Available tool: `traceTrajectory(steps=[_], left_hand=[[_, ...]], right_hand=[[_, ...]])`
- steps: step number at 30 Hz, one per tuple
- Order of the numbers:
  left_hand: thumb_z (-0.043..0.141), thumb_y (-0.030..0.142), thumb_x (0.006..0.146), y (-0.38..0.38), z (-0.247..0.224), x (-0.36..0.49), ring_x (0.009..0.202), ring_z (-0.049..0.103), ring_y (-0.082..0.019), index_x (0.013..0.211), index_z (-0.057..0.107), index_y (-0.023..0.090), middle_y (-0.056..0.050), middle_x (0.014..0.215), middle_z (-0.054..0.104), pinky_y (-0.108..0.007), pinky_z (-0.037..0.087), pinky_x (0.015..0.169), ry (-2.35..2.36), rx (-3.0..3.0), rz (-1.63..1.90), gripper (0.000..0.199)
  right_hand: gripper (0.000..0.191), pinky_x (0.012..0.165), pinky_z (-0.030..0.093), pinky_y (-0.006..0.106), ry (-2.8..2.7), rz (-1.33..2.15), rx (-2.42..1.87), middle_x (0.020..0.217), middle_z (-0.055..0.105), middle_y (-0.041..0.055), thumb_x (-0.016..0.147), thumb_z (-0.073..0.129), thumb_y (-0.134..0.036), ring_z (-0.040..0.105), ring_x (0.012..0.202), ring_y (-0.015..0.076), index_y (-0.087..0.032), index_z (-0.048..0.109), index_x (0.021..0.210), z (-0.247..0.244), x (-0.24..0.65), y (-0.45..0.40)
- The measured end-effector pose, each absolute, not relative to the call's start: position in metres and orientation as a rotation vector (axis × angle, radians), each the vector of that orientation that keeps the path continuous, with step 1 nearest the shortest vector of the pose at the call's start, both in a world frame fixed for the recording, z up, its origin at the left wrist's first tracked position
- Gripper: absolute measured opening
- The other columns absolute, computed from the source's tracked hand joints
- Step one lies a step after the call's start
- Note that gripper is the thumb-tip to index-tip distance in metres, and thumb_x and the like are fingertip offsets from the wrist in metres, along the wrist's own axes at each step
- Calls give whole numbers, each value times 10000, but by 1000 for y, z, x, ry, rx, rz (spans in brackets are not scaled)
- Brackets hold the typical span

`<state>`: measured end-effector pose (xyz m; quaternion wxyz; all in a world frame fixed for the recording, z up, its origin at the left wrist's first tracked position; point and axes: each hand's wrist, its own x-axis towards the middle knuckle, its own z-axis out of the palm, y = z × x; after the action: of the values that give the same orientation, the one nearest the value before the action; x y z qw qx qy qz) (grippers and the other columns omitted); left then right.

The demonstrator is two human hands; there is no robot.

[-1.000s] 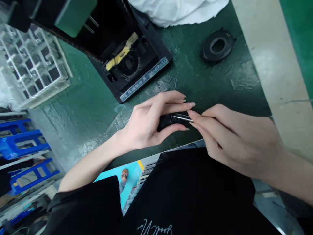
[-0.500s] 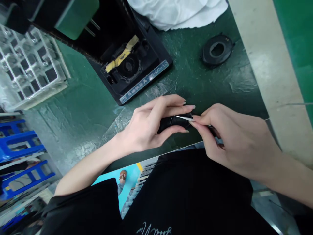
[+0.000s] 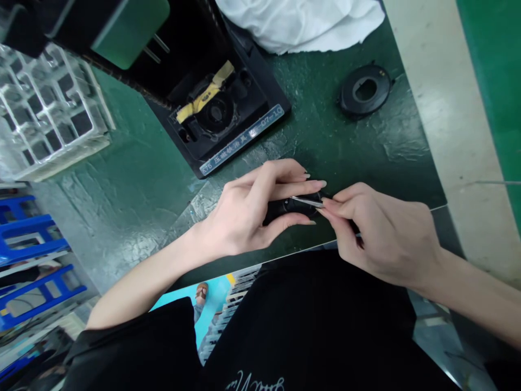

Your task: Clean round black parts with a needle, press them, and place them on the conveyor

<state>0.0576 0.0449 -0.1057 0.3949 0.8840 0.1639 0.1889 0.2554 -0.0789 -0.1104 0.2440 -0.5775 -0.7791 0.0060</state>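
Observation:
My left hand (image 3: 244,212) is closed around a small black plastic part (image 3: 277,209), pressing it against the table near the front edge. Its fingers and thumb cover much of the part, so its full shape is hidden. Between the thumb and forefinger of my right hand (image 3: 378,233) are slim metal tweezers (image 3: 307,202), their pointed end lying over the black part and aimed to the left. Farther back on the right, a black oval ring-shaped part (image 3: 365,90) with a hole in its middle rests on the table.
A black press fixture (image 3: 244,142) with yellow tape (image 3: 205,96) and a label stands behind my left hand. White cloth (image 3: 309,27) lies at the back. On the left are a compartmented plastic tray (image 3: 52,108) and blue stools (image 3: 32,239). Someone's sandaled foot (image 3: 201,291) shows below the table.
My right hand has shifted slightly, and the tweezers' tip sits at nearly the same spot on the black part. My left hand keeps its hold. The whole view has moved a little.

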Motion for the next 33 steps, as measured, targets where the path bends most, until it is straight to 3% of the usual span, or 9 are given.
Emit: traceTrajectory(steps=[8, 33], left_hand=[[799, 347, 906, 46, -107, 57, 1178, 710, -218, 1357, 409, 187, -45, 1211, 762, -332, 606, 969, 413, 2231, 453, 618], [842, 324, 857, 47, -120, 58, 1168, 717, -244, 1337, 375, 161, -117, 1173, 767, -349, 592, 990, 372, 2111, 541, 690]], right_hand=[[248, 439, 305, 265, -2108, -2, -1571, 679, 627, -19, 958, 637, -125, 559, 542, 78, -198, 496, 768, -116, 256, -80], [215, 537, 406, 234, -1989, -50, -1477, 742, 669, 40, 930, 610, -43, 651, 618, 120, -174, 487, 812, -134, 249, -80]])
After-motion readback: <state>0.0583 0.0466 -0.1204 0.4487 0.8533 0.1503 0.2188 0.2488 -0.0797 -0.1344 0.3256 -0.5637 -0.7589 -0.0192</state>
